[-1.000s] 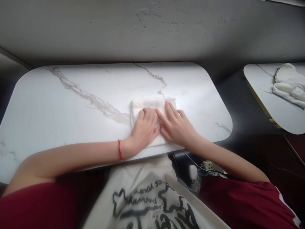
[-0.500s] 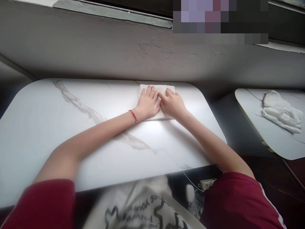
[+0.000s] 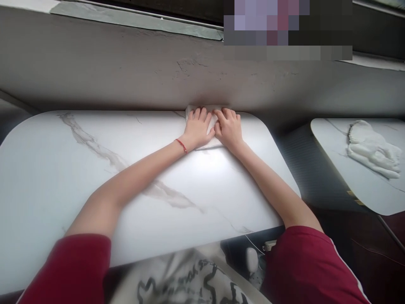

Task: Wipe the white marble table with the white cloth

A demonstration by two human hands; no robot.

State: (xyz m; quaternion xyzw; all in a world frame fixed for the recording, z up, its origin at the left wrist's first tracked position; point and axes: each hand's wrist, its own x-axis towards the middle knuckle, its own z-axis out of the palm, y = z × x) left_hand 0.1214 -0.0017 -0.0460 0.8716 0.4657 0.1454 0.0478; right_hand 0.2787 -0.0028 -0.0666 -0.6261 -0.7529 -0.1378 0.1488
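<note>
A folded white cloth (image 3: 212, 142) lies at the far edge of a white marble-patterned table (image 3: 152, 139), its far side reaching up against the wall. My left hand (image 3: 198, 127) presses flat on it with the fingers spread; a red string bracelet circles that wrist. Beside it, my right hand (image 3: 229, 128) bears down on the cloth's right part with bent fingers, the index finger pointing toward my left hand. Both hands cover much of the cloth.
A grey wall (image 3: 126, 76) with chipped paint borders the far edge. Across a dark gap on the right, a second white table (image 3: 335, 152) carries a crumpled white cloth (image 3: 375, 147). Below the near edge are a white cable and a white rounded object (image 3: 252, 259).
Both hands have pushed the cloth away from me, from just inside the table's far edge to against the wall. The view has also shifted slightly.
</note>
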